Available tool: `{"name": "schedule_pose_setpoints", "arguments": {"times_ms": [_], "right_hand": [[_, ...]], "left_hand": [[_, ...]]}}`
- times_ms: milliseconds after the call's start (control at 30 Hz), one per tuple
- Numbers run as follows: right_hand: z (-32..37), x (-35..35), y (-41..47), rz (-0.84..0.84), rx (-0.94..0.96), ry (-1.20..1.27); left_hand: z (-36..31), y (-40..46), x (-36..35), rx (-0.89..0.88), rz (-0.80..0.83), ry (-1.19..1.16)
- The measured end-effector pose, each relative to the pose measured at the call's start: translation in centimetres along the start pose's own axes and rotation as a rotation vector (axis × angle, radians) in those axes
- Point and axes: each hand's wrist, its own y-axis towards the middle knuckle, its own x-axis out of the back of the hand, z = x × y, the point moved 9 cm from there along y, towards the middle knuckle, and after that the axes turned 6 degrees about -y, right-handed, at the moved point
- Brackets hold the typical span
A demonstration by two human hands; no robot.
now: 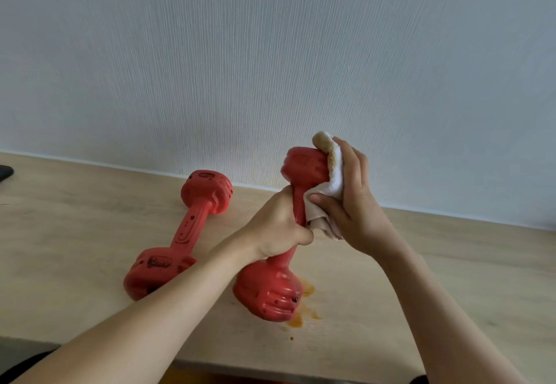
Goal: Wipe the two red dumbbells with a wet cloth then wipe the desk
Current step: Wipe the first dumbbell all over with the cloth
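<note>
Head view: left hand (278, 227) is clenched round the handle of the held dumbbell (288, 233), tilting it with its lower head resting on the desk (451, 263) beside an orange stain (304, 308). Right hand (349, 200) presses the white cloth (326, 194) against the upper head, thumb pinching the cloth underneath. Good wiping here probably means turning the handle so every groove meets the cloth. The second dumbbell (186, 233) lies flat just to the left.
</note>
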Motion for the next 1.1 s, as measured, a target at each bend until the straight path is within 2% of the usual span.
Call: {"name": "schedule_pose_setpoints", "arguments": {"times_ms": [167, 300, 367, 500, 600, 700, 800, 900, 1000, 1100], "right_hand": [[-0.9, 0.6, -0.2, -0.010, -0.015, 0.090], [-1.0, 1.3, -0.3, -0.021, -0.059, 0.174], [-1.2, 1.5, -0.5, -0.035, -0.111, 0.168], [-1.4, 1.6, -0.5, -0.086, -0.183, 0.086], [-0.6, 1.2, -0.2, -0.118, -0.180, -0.026], [0.6, 0.5, 0.0, -0.172, -0.161, -0.107], [2.4, -0.2, 0.8, -0.226, -0.125, -0.220], [3.5, -0.8, 1.7, -0.228, -0.109, -0.339], [2.3, -0.8, 1.5, -0.169, -0.111, -0.180], [0.0, -0.4, 0.7, -0.042, -0.116, 0.025]], "left_hand": [[-1.4, -0.7, -1.4, -0.013, 0.162, -0.177], [-1.9, -0.8, -2.1, -0.014, 0.264, -0.167], [-1.7, -0.5, -2.0, 0.022, 0.262, -0.093], [-1.6, 0.6, -0.9, 0.050, 0.165, 0.194], [-1.8, 0.2, 0.4, 0.044, -0.013, 0.448], [-2.1, -0.5, 1.0, 0.038, -0.158, 0.543], [-2.0, -0.4, 1.6, 0.040, -0.244, 0.542], [-1.6, -0.1, 1.7, 0.033, -0.242, 0.483], [-1.0, 0.3, 1.0, -0.027, -0.171, 0.301], [-0.6, 0.4, 0.0, -0.058, -0.056, 0.141]]}}
